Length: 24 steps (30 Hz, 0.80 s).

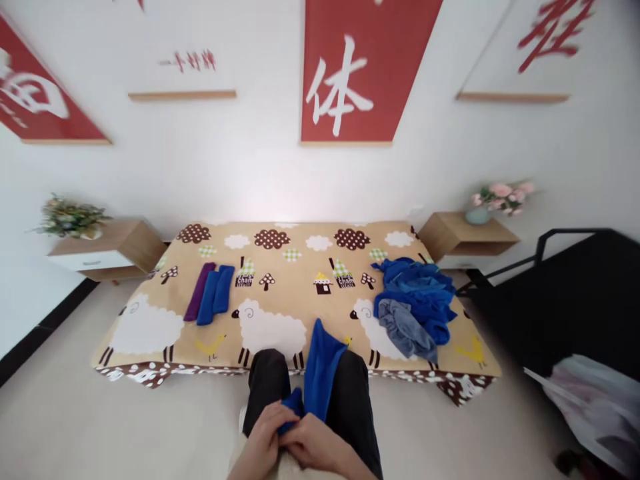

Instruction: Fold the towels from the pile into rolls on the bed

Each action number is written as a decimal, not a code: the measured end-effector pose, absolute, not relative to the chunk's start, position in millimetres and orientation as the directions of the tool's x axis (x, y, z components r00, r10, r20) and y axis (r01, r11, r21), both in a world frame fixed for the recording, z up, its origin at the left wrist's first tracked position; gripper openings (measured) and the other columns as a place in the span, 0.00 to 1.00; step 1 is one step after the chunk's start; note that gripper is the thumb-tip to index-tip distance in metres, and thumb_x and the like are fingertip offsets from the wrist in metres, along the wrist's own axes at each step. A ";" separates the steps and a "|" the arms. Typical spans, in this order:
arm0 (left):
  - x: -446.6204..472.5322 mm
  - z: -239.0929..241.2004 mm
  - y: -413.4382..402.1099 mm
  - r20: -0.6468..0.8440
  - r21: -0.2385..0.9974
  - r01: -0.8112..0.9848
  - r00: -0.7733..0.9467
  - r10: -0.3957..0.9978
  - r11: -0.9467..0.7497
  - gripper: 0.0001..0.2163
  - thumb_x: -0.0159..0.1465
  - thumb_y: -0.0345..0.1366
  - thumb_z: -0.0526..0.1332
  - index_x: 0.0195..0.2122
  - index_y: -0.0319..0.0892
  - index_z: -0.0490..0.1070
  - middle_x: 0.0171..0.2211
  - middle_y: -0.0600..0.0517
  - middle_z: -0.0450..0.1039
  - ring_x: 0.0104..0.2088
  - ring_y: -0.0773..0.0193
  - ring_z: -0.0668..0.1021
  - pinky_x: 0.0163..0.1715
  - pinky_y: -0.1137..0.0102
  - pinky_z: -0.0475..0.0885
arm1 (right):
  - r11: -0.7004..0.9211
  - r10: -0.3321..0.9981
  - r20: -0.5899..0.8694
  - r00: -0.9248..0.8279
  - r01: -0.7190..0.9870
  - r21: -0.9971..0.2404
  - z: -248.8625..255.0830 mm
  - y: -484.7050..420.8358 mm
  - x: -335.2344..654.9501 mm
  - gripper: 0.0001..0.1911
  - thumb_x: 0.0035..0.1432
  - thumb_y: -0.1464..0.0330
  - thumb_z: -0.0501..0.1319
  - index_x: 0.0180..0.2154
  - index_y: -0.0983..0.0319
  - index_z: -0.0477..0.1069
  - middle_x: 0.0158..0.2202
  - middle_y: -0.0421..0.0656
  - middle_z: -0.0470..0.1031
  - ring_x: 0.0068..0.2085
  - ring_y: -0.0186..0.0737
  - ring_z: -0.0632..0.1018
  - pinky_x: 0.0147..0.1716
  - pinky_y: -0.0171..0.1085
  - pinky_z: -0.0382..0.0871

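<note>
Left hand, right hand grip blue cloth; sheep-print bed ahead.

Red banner, middle of wall: white character "体".
White banner, left of it: small red characters, too blurred to read.

Folded cloths left on bed; loose pile right; long cloth front.

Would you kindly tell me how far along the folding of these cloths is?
Done: three folded cloths lie side by side on the bed. In hand: the left hand and right hand grip a blue cloth. Remaining: a crumpled pile of blue and grey cloths.
</note>
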<state>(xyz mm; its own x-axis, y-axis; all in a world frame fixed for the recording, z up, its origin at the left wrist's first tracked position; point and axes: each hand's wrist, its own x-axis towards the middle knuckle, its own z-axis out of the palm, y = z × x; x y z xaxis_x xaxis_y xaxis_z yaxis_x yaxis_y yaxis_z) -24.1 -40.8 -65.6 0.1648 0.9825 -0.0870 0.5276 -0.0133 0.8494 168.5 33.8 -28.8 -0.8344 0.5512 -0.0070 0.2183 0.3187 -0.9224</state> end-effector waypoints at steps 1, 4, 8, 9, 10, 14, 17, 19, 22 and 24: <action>-25.2 -64.8 -51.9 -0.132 0.828 0.561 0.159 0.978 0.020 0.27 0.55 0.25 0.51 0.50 0.53 0.79 0.52 0.48 0.80 0.58 0.54 0.77 0.65 0.52 0.67 | 0.323 0.554 -0.008 -0.833 0.223 -0.920 -26.6 25.4 170.5 0.21 0.58 0.66 0.56 0.40 0.34 0.82 0.36 0.43 0.85 0.40 0.50 0.87 0.37 0.45 0.77; -27.7 -57.3 -67.7 -0.219 0.773 0.632 0.191 0.957 0.051 0.32 0.48 0.25 0.55 0.54 0.54 0.77 0.54 0.48 0.78 0.57 0.53 0.77 0.62 0.56 0.70 | 0.276 0.618 -0.047 -0.785 0.272 -0.922 -26.2 6.0 178.3 0.18 0.61 0.63 0.58 0.45 0.39 0.82 0.41 0.42 0.86 0.42 0.49 0.86 0.41 0.44 0.76; -19.9 -28.1 -57.8 -0.143 0.681 0.727 0.256 0.956 -0.092 0.23 0.54 0.25 0.57 0.48 0.50 0.79 0.47 0.47 0.79 0.52 0.52 0.77 0.58 0.55 0.71 | 0.241 0.797 -0.023 -0.604 0.353 -0.904 -29.8 -7.5 190.2 0.11 0.60 0.59 0.61 0.35 0.47 0.83 0.32 0.41 0.83 0.37 0.50 0.84 0.41 0.45 0.74; -18.1 -18.9 -52.0 -0.122 0.640 0.758 0.262 0.957 -0.126 0.20 0.55 0.25 0.57 0.45 0.49 0.79 0.44 0.47 0.79 0.49 0.52 0.78 0.57 0.55 0.70 | 0.223 0.835 -0.010 -0.551 0.355 -0.908 -29.3 -9.1 192.6 0.10 0.59 0.58 0.62 0.32 0.48 0.82 0.30 0.41 0.82 0.36 0.49 0.82 0.41 0.45 0.73; -17.3 -9.8 -45.7 -0.102 0.596 0.788 0.267 0.958 -0.156 0.19 0.55 0.23 0.56 0.42 0.47 0.79 0.42 0.47 0.78 0.48 0.52 0.78 0.55 0.55 0.70 | 0.192 0.865 -0.006 -0.502 0.342 -0.920 -27.8 -10.1 194.7 0.10 0.59 0.57 0.63 0.30 0.50 0.82 0.27 0.41 0.79 0.34 0.48 0.81 0.39 0.44 0.72; -25.5 17.4 -22.5 0.035 0.484 0.830 0.297 0.954 -0.276 0.19 0.58 0.20 0.54 0.42 0.45 0.79 0.39 0.48 0.78 0.45 0.54 0.78 0.50 0.58 0.71 | 0.010 0.932 -0.052 -0.359 0.169 -0.986 -13.4 -8.0 197.8 0.15 0.54 0.51 0.67 0.26 0.54 0.78 0.19 0.37 0.67 0.24 0.39 0.69 0.28 0.38 0.62; -35.7 23.0 -12.6 0.192 0.476 0.794 0.326 0.926 -0.378 0.18 0.66 0.24 0.54 0.49 0.48 0.79 0.44 0.47 0.79 0.46 0.56 0.79 0.49 0.60 0.73 | -0.079 0.935 -0.094 -0.343 0.055 -0.995 -1.4 -4.7 196.4 0.19 0.48 0.49 0.71 0.24 0.57 0.74 0.16 0.33 0.58 0.21 0.32 0.58 0.25 0.35 0.53; -41.0 21.1 -11.3 0.286 0.475 0.767 0.328 0.900 -0.431 0.19 0.68 0.25 0.52 0.51 0.49 0.79 0.45 0.47 0.80 0.46 0.57 0.80 0.49 0.61 0.75 | -0.113 0.924 -0.119 -0.363 0.038 -0.993 3.0 -4.5 195.7 0.21 0.46 0.48 0.72 0.24 0.58 0.73 0.16 0.32 0.56 0.20 0.30 0.55 0.24 0.35 0.50; -49.2 17.3 -18.0 0.395 0.487 0.747 0.274 0.877 -0.453 0.20 0.68 0.26 0.52 0.49 0.51 0.81 0.43 0.48 0.82 0.43 0.58 0.82 0.46 0.65 0.78 | -0.127 0.903 -0.142 -0.406 0.065 -0.990 2.7 -8.5 196.8 0.20 0.43 0.49 0.74 0.26 0.57 0.75 0.16 0.32 0.57 0.20 0.31 0.57 0.25 0.36 0.52; -57.6 17.5 -27.2 0.465 0.521 0.737 0.179 0.867 -0.431 0.19 0.68 0.28 0.53 0.47 0.51 0.82 0.42 0.47 0.82 0.42 0.58 0.83 0.44 0.67 0.79 | -0.095 0.898 -0.131 -0.420 0.107 -0.990 -0.7 -12.5 198.7 0.16 0.40 0.52 0.76 0.29 0.53 0.78 0.19 0.34 0.61 0.21 0.36 0.64 0.26 0.39 0.58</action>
